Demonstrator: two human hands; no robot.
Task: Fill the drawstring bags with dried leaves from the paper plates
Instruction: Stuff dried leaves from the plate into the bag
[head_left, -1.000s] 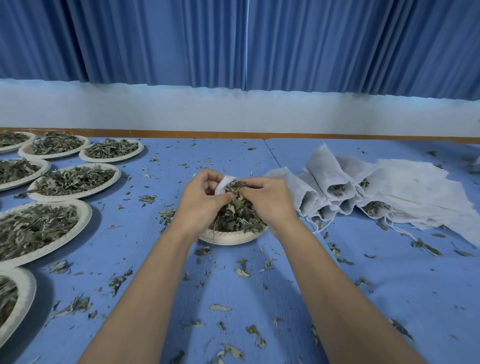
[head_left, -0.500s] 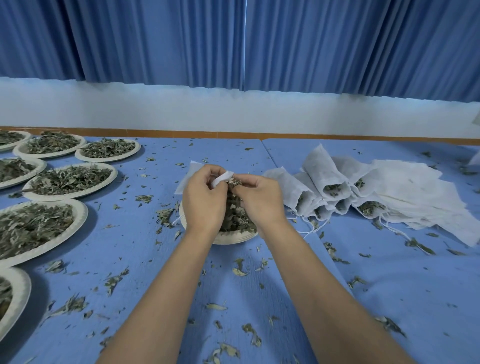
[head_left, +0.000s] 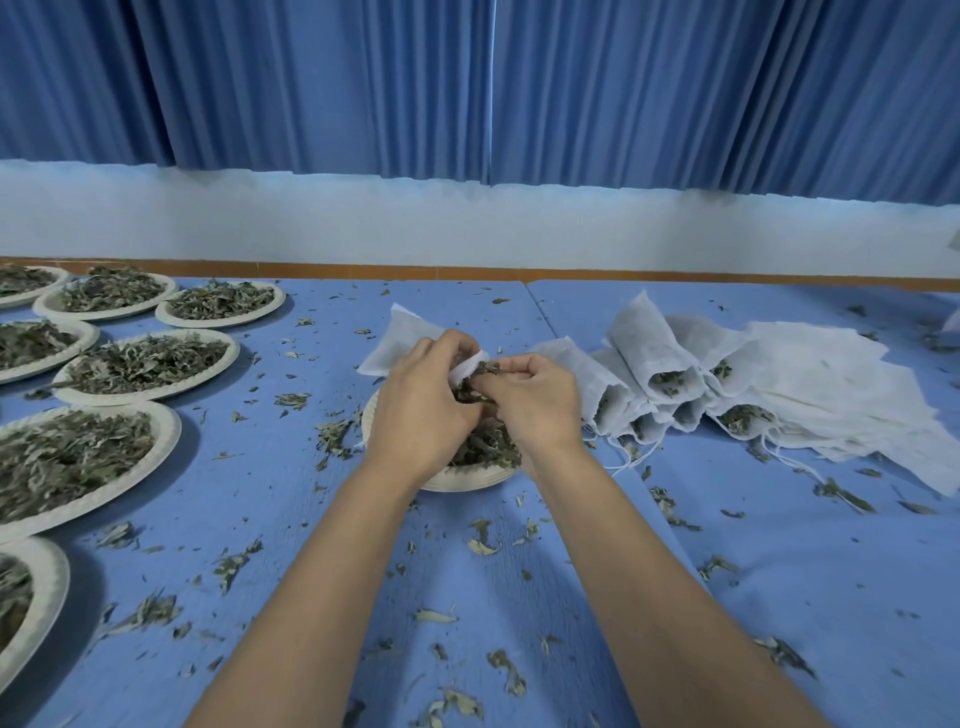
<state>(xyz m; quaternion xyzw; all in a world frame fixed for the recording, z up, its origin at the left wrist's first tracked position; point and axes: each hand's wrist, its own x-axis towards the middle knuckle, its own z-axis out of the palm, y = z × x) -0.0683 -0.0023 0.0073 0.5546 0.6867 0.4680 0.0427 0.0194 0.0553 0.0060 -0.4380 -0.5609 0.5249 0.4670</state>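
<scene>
A white drawstring bag (head_left: 400, 340) is held above a paper plate (head_left: 457, 478) of dried leaves at the table's middle. My left hand (head_left: 421, 400) grips the bag's mouth, and the bag's body sticks out behind it to the far left. My right hand (head_left: 535, 402) pinches a clump of dried leaves (head_left: 480, 371) at the bag's opening. More leaves (head_left: 488, 447) lie on the plate under both hands. The inside of the bag is hidden.
Several filled white bags (head_left: 654, 374) lie in a row to the right, with a heap of flat bags (head_left: 831, 395) behind them. Several paper plates of leaves (head_left: 145, 364) cover the left side. Loose leaf bits litter the blue table (head_left: 779, 561).
Both hands rose from the plate with the bag. The bag's body now shows behind my left hand, and my right hand brought leaves up to its mouth.
</scene>
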